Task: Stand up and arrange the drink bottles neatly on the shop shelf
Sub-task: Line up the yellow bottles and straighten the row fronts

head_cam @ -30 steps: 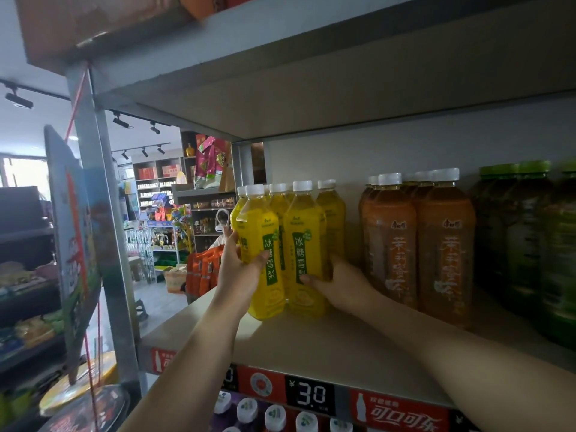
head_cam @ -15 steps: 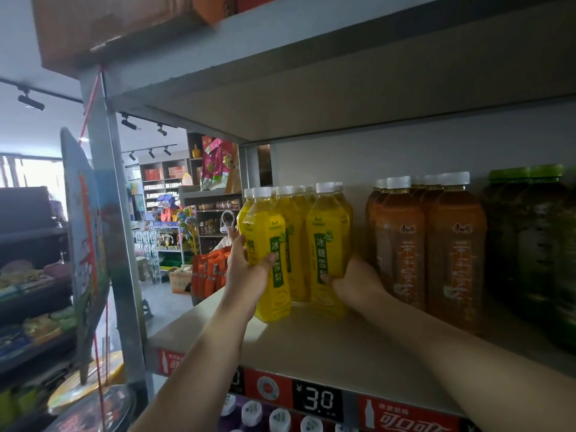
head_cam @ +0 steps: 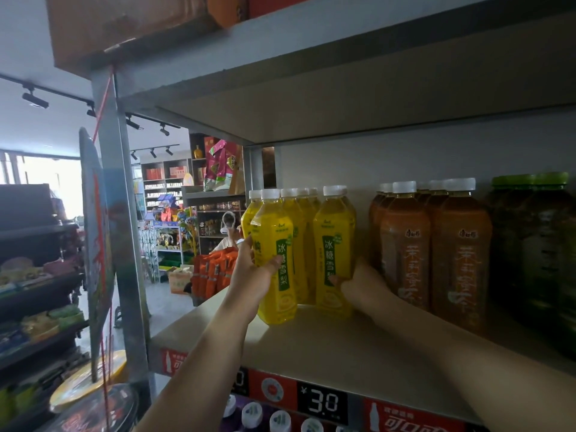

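Observation:
Several yellow drink bottles with white caps stand upright at the left end of the shop shelf (head_cam: 327, 347). My left hand (head_cam: 254, 275) grips the front-left yellow bottle (head_cam: 276, 254) around its middle, at the shelf's left edge. My right hand (head_cam: 358, 285) wraps the lower part of the yellow bottle beside it (head_cam: 333, 244), fingers partly hidden behind it. Further yellow bottles (head_cam: 300, 226) stand behind these two.
Brown tea bottles (head_cam: 436, 254) stand in rows to the right, then dark green-capped bottles (head_cam: 542, 254). The shelf above hangs low over the caps. A price strip (head_cam: 321, 400) runs along the front edge, capped bottles below. A metal upright (head_cam: 124, 244) stands left; a person is in the aisle beyond.
Both hands stay on the two front yellow bottles. The right one has been pushed a little further back and right; the camera view has shifted slightly left.

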Tool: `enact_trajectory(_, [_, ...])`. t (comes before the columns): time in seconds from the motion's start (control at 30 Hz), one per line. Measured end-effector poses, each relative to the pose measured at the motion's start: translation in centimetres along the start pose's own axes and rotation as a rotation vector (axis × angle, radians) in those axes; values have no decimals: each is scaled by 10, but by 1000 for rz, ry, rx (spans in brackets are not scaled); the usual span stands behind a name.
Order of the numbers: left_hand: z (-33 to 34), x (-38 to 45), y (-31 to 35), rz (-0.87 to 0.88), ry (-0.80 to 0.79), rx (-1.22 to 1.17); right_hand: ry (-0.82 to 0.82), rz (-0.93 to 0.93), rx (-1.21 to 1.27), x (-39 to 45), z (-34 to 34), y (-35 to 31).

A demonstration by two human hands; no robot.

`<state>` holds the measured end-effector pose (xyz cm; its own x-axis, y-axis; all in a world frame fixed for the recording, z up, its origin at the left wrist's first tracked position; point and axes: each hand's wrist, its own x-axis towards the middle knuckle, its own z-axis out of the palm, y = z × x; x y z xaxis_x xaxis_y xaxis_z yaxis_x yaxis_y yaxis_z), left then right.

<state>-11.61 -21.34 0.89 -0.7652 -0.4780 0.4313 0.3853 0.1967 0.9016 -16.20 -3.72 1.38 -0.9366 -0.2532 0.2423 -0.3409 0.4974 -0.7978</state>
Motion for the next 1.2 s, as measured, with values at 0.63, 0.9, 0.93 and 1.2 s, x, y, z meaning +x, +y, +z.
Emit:
enact_trajectory(0.63, [-2, -8, 6, -43, -133, -87, -106, -54, 186, -12, -4, 3])
enact_trajectory(0.9, [-7, -9, 5, -122, -310, -126, -131, -58, 173, -12, -6, 5])
enact_trajectory(0.93, [-6, -9, 5, -115, -324, -90, -127, -62, 172, -12, -6, 6])
enact_trajectory(1.2, [2, -9, 2, -46, -221, 34, -122, -101, 161, -14, -7, 7])
